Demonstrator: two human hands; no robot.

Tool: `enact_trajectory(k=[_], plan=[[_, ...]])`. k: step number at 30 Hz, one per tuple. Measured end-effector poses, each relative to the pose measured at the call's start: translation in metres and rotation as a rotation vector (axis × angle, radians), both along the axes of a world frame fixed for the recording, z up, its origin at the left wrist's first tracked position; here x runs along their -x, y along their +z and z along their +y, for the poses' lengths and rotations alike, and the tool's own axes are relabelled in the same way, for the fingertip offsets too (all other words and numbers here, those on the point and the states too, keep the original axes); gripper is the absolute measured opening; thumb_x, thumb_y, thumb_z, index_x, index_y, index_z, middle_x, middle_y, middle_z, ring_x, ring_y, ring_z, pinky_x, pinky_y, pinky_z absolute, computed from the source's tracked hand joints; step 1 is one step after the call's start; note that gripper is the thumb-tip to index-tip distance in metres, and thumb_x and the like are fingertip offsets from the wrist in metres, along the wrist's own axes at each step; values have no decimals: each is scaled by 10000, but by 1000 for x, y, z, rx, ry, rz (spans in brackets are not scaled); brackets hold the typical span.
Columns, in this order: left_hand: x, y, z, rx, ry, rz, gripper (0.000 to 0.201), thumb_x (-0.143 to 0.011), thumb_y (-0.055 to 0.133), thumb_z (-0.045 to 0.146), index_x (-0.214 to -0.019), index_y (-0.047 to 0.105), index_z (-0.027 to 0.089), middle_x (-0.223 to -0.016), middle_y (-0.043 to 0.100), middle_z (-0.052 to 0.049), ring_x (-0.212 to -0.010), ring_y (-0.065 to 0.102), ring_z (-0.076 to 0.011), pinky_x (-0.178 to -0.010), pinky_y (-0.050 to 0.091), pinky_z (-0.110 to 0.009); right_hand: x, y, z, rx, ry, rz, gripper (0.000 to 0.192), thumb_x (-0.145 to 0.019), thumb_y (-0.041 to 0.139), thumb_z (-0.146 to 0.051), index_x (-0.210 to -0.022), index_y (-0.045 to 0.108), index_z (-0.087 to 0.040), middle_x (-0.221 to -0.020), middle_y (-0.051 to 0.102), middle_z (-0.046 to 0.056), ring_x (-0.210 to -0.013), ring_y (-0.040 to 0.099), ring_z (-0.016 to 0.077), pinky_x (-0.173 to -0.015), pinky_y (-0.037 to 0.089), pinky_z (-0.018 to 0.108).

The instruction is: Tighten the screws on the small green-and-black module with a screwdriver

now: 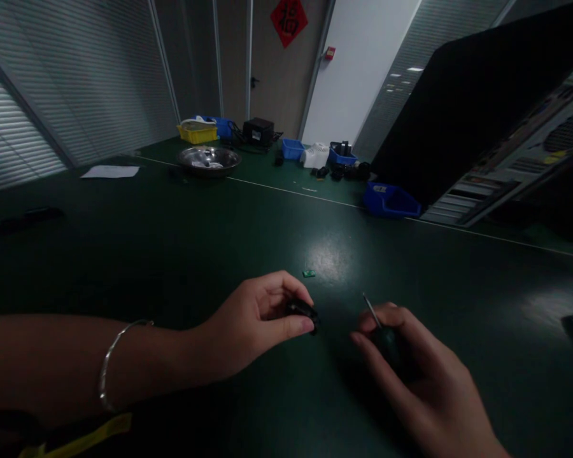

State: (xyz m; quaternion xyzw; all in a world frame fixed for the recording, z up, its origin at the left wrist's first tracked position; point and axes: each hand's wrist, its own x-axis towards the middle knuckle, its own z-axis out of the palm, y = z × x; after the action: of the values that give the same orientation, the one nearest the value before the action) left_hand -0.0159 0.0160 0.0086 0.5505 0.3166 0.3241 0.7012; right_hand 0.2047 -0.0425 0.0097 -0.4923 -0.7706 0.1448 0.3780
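Note:
My left hand (pixel 258 321) pinches a small black part (pixel 304 310) between thumb and fingers, just above the dark green table (pixel 172 254). A silver bracelet sits on that wrist. My right hand (pixel 410 369) grips a small screwdriver (pixel 373 315) whose thin metal shaft points up and to the left, its tip a short way right of the black part. A tiny green chip (pixel 309 273) lies on the table just beyond both hands.
A blue bin (pixel 391 200) and an open computer case (pixel 516 159) stand at the right. Farther back are a metal bowl (pixel 209 159), a yellow tray (pixel 197 132), more blue bins (pixel 292 149) and a white sheet (pixel 109 171).

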Motion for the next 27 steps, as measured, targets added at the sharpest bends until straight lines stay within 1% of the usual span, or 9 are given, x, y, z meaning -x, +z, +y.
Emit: enact_trajectory(k=[2, 5, 8, 10, 14, 18, 21, 24, 27], plan=[[0, -1, 1, -14, 12, 11, 177, -779, 693, 145, -919, 584, 155, -908, 662, -20, -893, 627, -154, -836, 459, -307, 0, 5, 6, 50, 6, -64, 80, -879, 562, -183, -925, 544, -246, -798, 660, 20, -694, 670, 164, -566, 551, 227], [1, -3, 2, -31, 18, 27, 203, -766, 705, 157, -929, 584, 161, -910, 658, -16, -886, 626, -156, -828, 464, -312, 0, 15, 23, 144, -6, -178, 27, -894, 542, -229, -917, 556, -236, -782, 664, 27, -630, 651, 165, -530, 534, 253], [2, -3, 1, -48, 26, 66, 223, -759, 711, 163, -944, 587, 163, -913, 643, -11, -893, 624, -160, -836, 468, -318, 4, 22, 46, 198, -56, -357, 69, -899, 533, -238, -960, 564, -234, -884, 675, 39, -726, 655, 185, -603, 520, 288], [3, -2, 0, -57, 28, 80, 233, -754, 711, 155, -951, 586, 162, -927, 632, -12, -910, 621, -164, -849, 468, -323, 11, 24, 61, 196, -109, -462, 112, -882, 574, -313, -955, 561, -228, -877, 673, 38, -718, 645, 197, -567, 479, 286], [4, 0, 0, -59, 22, 57, 232, -748, 708, 133, -945, 587, 163, -936, 614, -5, -925, 607, -154, -858, 465, -312, 30, 21, 82, 166, -113, -524, 187, -847, 610, -392, -904, 561, -221, -857, 666, 35, -674, 610, 200, -511, 362, 264], [6, 1, 0, -49, 15, 43, 222, -752, 703, 120, -937, 587, 162, -914, 613, -2, -910, 604, -150, -858, 463, -313, 40, 14, 88, 154, -110, -521, 119, -848, 604, -312, -913, 558, -223, -881, 667, 38, -656, 595, 193, -505, 307, 261], [6, 1, 0, -50, 5, 28, 221, -771, 696, 128, -967, 602, 164, -940, 624, -12, -923, 607, -154, -873, 461, -318, 37, 9, 90, 170, -109, -467, 118, -843, 613, -282, -928, 552, -226, -860, 672, 32, -695, 618, 197, -530, 362, 261], [6, -1, 0, -10, 0, -59, 256, -805, 656, 104, -1048, 601, 162, -977, 637, -29, -950, 625, -158, -897, 467, -323, 31, 10, 86, 181, -110, -393, 167, -835, 628, -273, -965, 536, -222, -844, 666, 28, -711, 635, 190, -558, 433, 265], [6, -5, 2, 75, -34, -199, 351, -825, 620, 68, -1147, 525, 170, -976, 640, -44, -900, 676, -185, -812, 526, -347, 24, 15, 71, 138, -99, -277, 183, -871, 596, -303, -1011, 506, -227, -887, 655, 36, -726, 636, 179, -580, 482, 266]])
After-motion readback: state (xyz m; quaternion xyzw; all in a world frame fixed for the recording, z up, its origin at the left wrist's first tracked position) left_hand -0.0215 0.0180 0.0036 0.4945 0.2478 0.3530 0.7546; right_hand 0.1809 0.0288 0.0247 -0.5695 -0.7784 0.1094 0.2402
